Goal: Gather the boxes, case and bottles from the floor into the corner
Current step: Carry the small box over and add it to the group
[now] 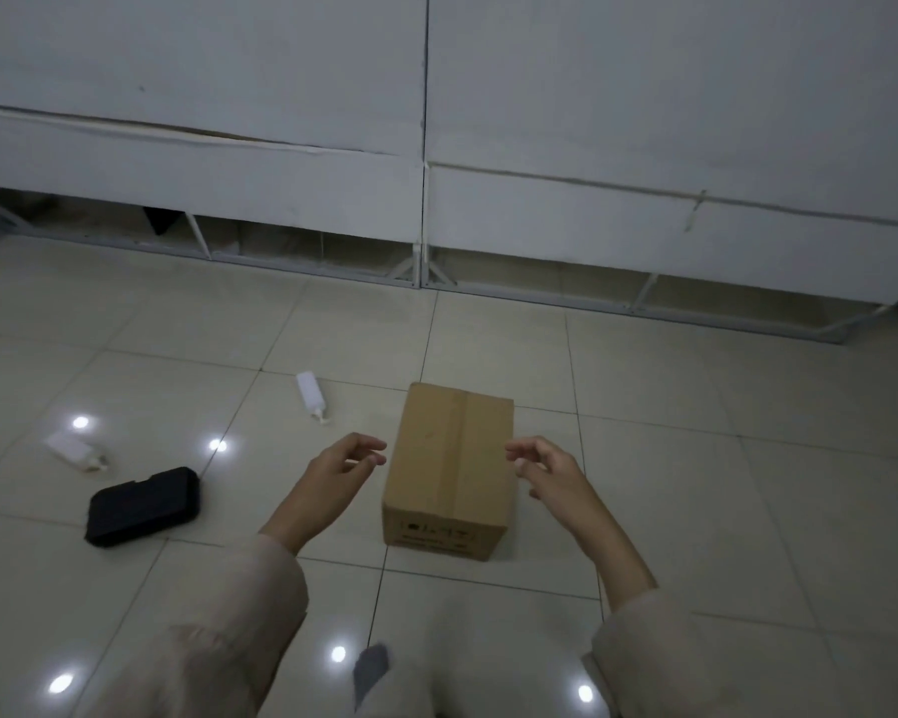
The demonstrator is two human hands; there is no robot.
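A taped brown cardboard box stands on the tiled floor in front of me. My left hand hovers just left of it and my right hand just right of it, both with fingers apart and holding nothing, a small gap from the box sides. A white pump bottle lies on its side further left and back. Another white bottle lies at the far left. A black case lies flat on the floor, left of my left arm.
White cloth-covered shelving on a metal frame runs along the back, its low bottom gap showing a dark object. Glossy tiles reflect ceiling lights. A grey-socked foot shows at the bottom middle.
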